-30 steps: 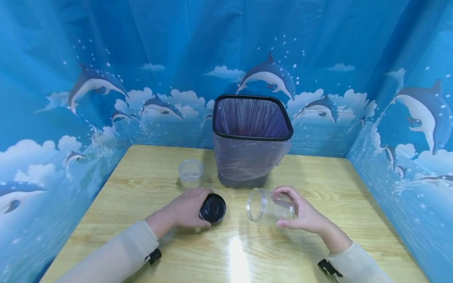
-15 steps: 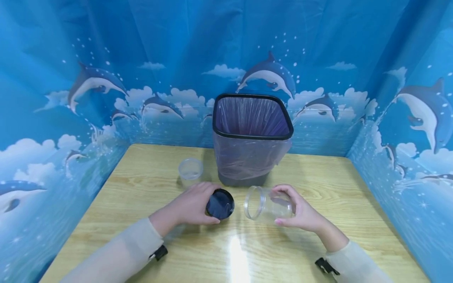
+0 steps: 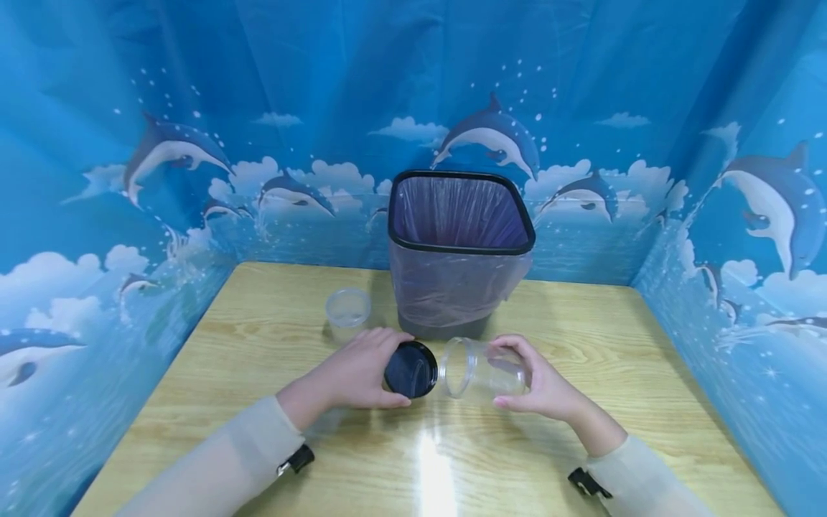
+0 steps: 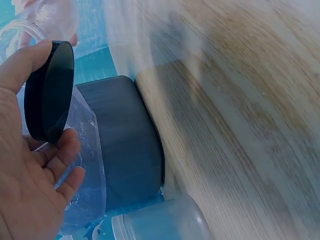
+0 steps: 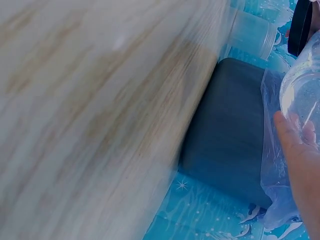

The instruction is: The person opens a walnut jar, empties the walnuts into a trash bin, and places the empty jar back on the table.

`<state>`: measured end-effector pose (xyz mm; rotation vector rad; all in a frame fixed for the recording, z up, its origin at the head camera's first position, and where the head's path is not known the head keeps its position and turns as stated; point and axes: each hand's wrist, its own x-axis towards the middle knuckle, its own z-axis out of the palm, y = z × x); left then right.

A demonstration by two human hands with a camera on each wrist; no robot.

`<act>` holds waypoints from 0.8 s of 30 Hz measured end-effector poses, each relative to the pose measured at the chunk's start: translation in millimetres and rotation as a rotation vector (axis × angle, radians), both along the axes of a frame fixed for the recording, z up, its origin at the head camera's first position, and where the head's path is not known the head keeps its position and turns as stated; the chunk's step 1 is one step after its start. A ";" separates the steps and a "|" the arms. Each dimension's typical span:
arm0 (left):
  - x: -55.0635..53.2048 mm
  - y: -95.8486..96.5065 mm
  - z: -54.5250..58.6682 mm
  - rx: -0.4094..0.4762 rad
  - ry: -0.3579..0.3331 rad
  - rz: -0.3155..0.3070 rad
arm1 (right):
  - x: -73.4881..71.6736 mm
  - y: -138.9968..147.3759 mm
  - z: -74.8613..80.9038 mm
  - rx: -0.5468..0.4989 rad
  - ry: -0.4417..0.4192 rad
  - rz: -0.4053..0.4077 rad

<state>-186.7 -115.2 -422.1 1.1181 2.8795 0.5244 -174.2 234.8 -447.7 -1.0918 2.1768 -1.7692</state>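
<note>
In the head view my left hand (image 3: 358, 372) grips a round black lid (image 3: 411, 369) by its edge, thumb on the near side and fingers on the far side. My right hand (image 3: 541, 384) holds a clear plastic jar (image 3: 481, 368) around its base. That jar lies sideways, its threaded mouth pointing at the lid. Lid and mouth are very close; whether they touch I cannot tell. The left wrist view shows the black lid (image 4: 49, 92) on edge between thumb and fingers. Part of the clear jar (image 5: 302, 90) appears at the right of the right wrist view.
A second clear jar (image 3: 347, 316) stands upright behind my left hand. Beyond both hands is a dark trash bin (image 3: 446, 332) with a black rim and a purplish bag liner. A blue dolphin-print curtain (image 3: 323, 86) encloses the wooden table (image 3: 271, 316) at the back and sides.
My left hand has moved right with the black lid. The right hand has shifted slightly left with the jar, so the gap between lid and mouth has narrowed.
</note>
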 end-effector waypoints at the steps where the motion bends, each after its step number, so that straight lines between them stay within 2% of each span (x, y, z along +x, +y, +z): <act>1: 0.1 0.5 0.7 -0.007 0.001 0.000 | -0.2 -0.4 0.0 0.001 0.004 0.001; 8: 1.0 3.6 5.0 0.000 -0.023 -0.012 | 0.1 -2.3 2.0 0.023 0.003 -0.011; 13: 1.9 5.4 6.7 0.011 -0.012 -0.020 | 1.1 -3.3 3.7 0.030 -0.007 -0.024; 20: 1.8 8.1 7.3 0.068 0.008 -0.019 | 1.3 -3.6 3.7 0.024 -0.011 -0.021; 24: 2.2 9.2 9.0 0.105 -0.003 -0.009 | 1.0 -3.7 2.9 0.009 -0.016 -0.015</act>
